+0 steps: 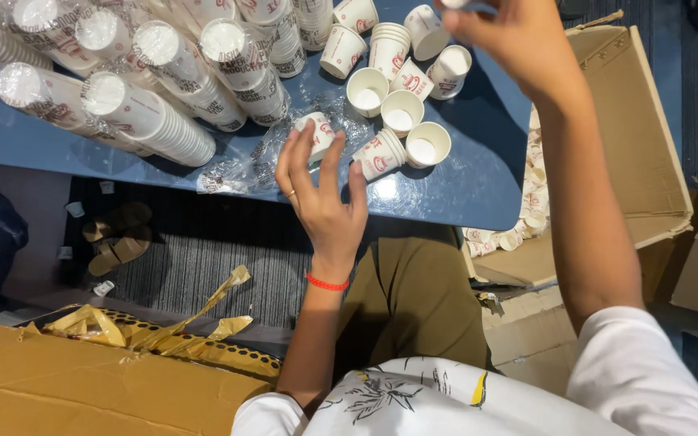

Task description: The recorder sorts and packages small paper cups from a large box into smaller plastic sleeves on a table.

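Note:
My left hand (325, 202) is open with its fingers spread, over the near edge of the blue table (462, 186). Its fingertips are right by a white paper cup with red print (322, 131) that lies on its side on crumpled clear plastic wrap (240, 171). A short stack of cups (381, 153) lies just to the right of it, beside three upright empty cups (401, 111). My right hand (519, 40) is raised at the top edge of the view, fingers closed on a white cup (454, 2) that is mostly cut off.
Long sleeves of stacked cups in plastic (155, 113) lie across the table's left half. An open cardboard box (648, 145) with loose cups (527, 218) stands at the right. Flattened cardboard (82, 387) with gold tape (163, 331) is near left; sandals (119, 238) are on the floor.

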